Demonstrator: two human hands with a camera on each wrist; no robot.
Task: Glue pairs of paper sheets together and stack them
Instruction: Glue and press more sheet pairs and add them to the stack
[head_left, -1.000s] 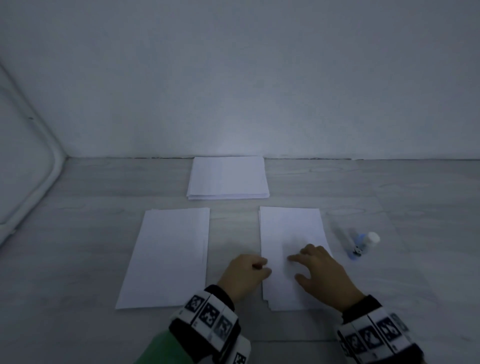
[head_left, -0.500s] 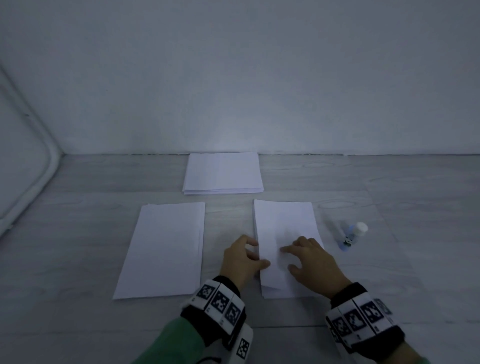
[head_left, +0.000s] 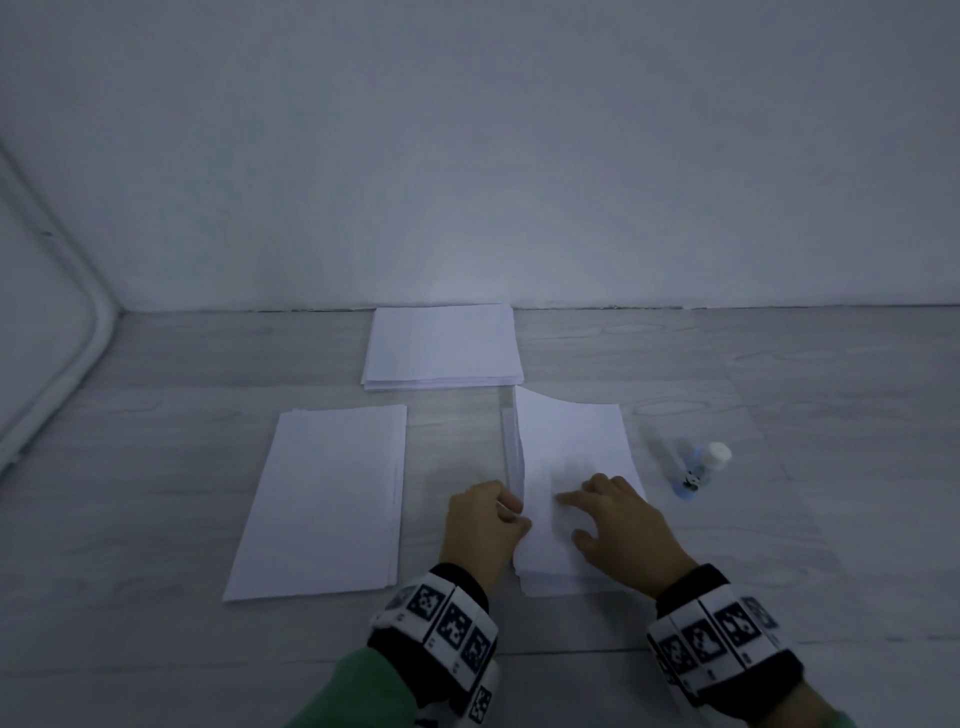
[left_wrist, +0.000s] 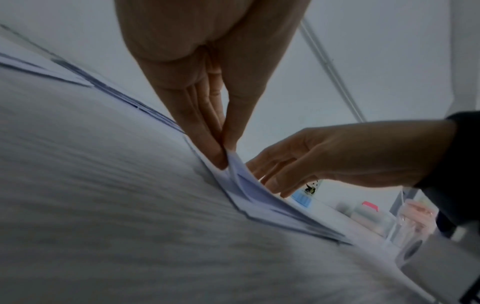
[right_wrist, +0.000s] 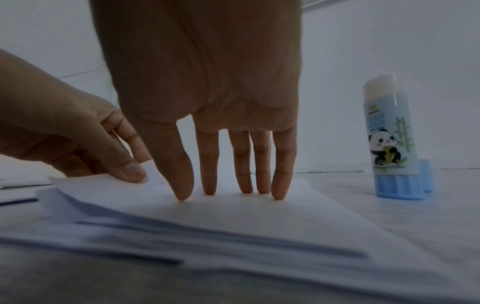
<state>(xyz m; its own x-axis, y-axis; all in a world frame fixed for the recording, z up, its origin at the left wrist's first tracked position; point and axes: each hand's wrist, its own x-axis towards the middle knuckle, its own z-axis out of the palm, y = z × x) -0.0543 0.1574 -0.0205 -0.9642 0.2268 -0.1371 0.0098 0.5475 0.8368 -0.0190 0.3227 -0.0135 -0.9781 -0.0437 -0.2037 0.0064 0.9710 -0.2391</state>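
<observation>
matt white paper sheets (head_left: 571, 457), pale woodgrain floor (head_left: 779, 545), plastic glue stick (right_wrist: 389, 144)

Both wrists wear chunky black bands (head_left: 441, 623) ringed with white squares printed in black marker patterns. A green sleeve (head_left: 358, 691) covers the left forearm. The hands are bare.

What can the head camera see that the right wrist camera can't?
Only the head view shows the far stack by the wall and the left pile. Only the right wrist view shows the panda on the glue stick. Both show the left hand pinching the top sheet while the right hand presses the pile.
</observation>
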